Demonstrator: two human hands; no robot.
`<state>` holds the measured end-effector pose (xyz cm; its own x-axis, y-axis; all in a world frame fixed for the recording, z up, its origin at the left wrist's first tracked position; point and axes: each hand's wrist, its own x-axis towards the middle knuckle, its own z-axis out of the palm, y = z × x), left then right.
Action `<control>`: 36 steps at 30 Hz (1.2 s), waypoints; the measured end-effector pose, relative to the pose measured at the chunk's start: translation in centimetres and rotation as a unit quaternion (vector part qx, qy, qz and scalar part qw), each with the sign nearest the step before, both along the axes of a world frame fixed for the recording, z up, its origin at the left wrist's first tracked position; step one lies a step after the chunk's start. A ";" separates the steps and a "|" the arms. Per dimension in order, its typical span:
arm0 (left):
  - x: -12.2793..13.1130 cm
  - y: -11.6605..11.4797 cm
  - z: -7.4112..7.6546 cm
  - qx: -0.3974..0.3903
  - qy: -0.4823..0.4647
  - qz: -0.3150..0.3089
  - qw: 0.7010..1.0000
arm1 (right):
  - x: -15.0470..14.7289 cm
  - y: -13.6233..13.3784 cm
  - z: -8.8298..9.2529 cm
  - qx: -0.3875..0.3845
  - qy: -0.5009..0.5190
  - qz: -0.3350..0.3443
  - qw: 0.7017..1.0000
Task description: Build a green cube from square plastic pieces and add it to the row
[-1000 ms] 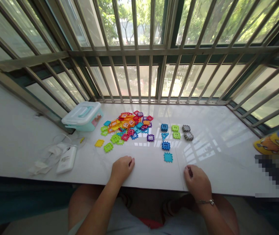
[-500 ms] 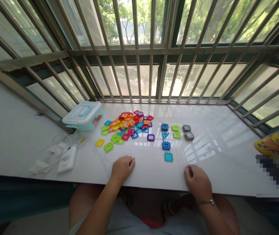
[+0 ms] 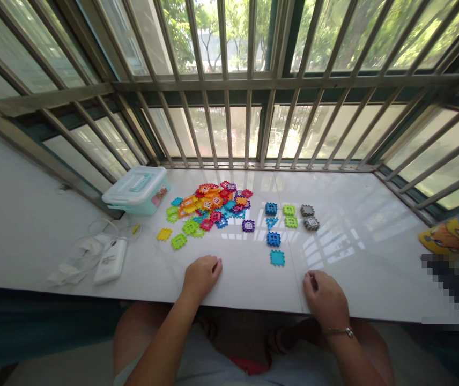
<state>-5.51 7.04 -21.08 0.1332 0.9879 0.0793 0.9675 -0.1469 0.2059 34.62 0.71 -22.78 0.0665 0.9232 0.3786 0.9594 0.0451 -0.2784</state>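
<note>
My left hand [image 3: 202, 276] rests in a loose fist at the front of the white tabletop [image 3: 245, 284], with nothing seen in it. My right hand [image 3: 326, 297], a bracelet at its wrist, lies curled closed in the same way near the front edge. Beyond the left hand is a heap of colourful interlocking plastic tiles [image 3: 207, 202]. Between and ahead of both hands stand a teal square tile [image 3: 277, 258], blue tiles [image 3: 273, 239] and a blue triangle tile [image 3: 272, 223]. Green tiles [image 3: 290, 222] and grey tiles [image 3: 311, 223] form columns to their right.
A teal storage box [image 3: 139, 190] with a clear lid stands at the back left. Nearer sit a white power bank [image 3: 111, 261] and tangled white cables [image 3: 87, 249]. A yellow and blue printed object [image 3: 454, 233] is at the right edge. Barred windows [image 3: 249, 128] close off the back.
</note>
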 end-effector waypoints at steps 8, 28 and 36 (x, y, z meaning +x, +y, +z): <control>0.0 0.0 0.0 0.005 0.005 -0.002 1.000 | -0.1 0.0 0.1 -0.001 -0.003 -0.003 1.000; -0.2 0.0 -0.4 0.038 -0.001 -0.013 0.999 | -0.1 0.0 0.0 0.001 -0.007 -0.006 1.000; -0.2 0.1 -0.5 0.043 0.000 -0.012 0.999 | -0.1 0.0 0.1 -0.002 -0.001 -0.006 1.000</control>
<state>-5.67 7.10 -21.58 0.1566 0.9741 0.1628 0.9636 -0.1869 0.1910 34.53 0.68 -22.70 0.0759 0.9237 0.3756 0.9605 0.0334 -0.2763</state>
